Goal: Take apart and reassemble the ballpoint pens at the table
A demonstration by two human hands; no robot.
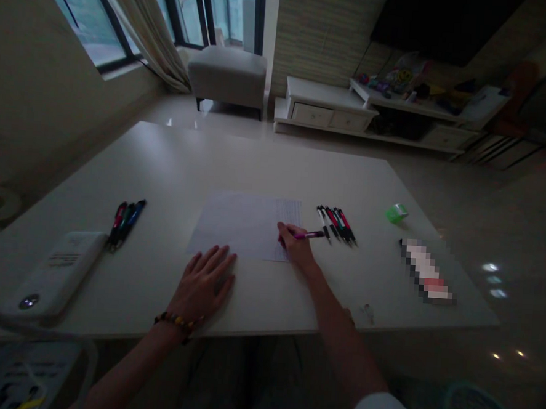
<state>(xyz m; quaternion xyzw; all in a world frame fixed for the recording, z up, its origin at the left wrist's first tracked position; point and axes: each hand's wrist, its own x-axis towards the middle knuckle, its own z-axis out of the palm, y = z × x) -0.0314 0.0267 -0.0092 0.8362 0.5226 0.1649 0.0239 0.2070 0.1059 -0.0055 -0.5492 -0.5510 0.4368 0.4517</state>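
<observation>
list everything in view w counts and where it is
table: 1, white, under everything small
sheet of paper: 1, white, mid-table
magenta pen: 1, magenta, in right hand
pen group: about 5, black with red, right of paper
pen trio: 3, red, green, blue, left of paper
flat device: 1, white, table's left edge
small packet: 1, green, table's right side
blurred item: 1, pixelated, colour unclear, right end
bench: 1, grey, by window
low cabinet: 1, white, along far wall
curtain: 1, beige, at window
left hand: 1, flat on table
beaded bracelet: 1, dark and yellow, left wrist
right hand: 1, gripping pen
</observation>
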